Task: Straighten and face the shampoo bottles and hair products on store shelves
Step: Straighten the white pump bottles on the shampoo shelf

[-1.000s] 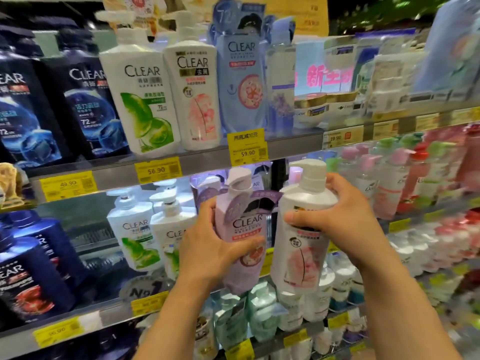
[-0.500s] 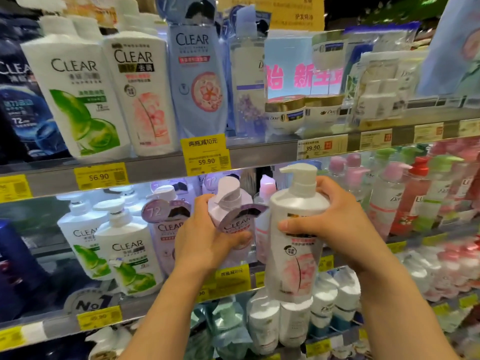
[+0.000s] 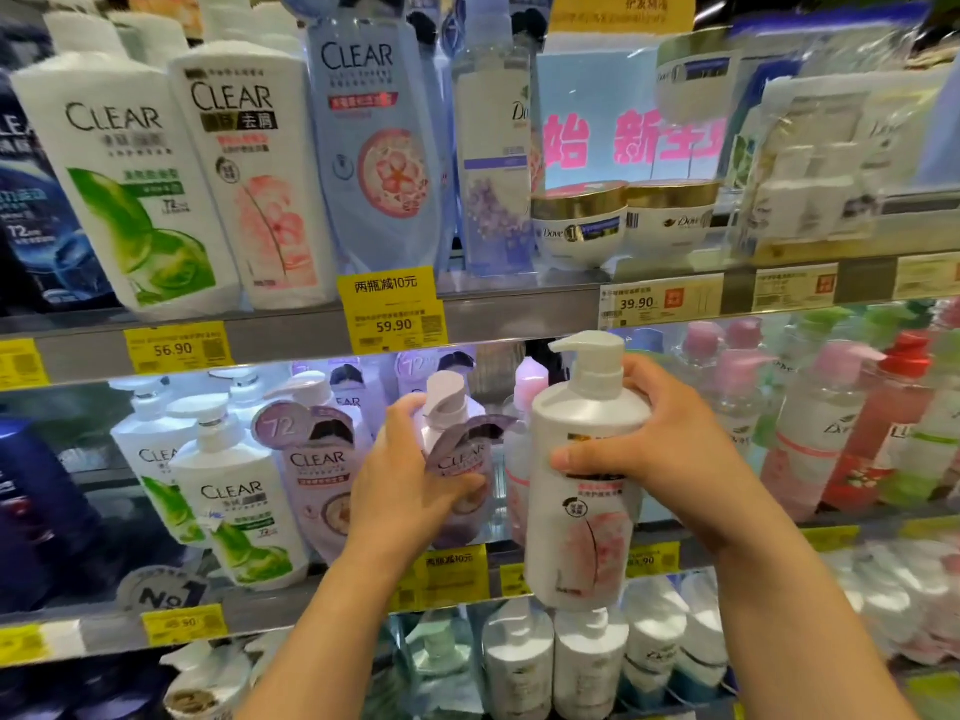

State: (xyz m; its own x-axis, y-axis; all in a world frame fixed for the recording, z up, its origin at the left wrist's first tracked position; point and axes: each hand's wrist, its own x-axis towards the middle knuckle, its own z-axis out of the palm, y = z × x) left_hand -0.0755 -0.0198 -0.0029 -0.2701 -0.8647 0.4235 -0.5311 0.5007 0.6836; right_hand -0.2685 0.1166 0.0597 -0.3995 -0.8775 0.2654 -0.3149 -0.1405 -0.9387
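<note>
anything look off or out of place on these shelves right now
Two things. The white pump bottle in the right hand hangs in front of the middle shelf edge, not seated on it. The lilac Clear bottle in the left hand leans, its paper collar askew.

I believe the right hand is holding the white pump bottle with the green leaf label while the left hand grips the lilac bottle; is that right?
Not quite: the head view shows the right hand holding a white pump bottle with a pink flower label, not a green leaf one. The left hand does grip the lilac bottle.
</note>
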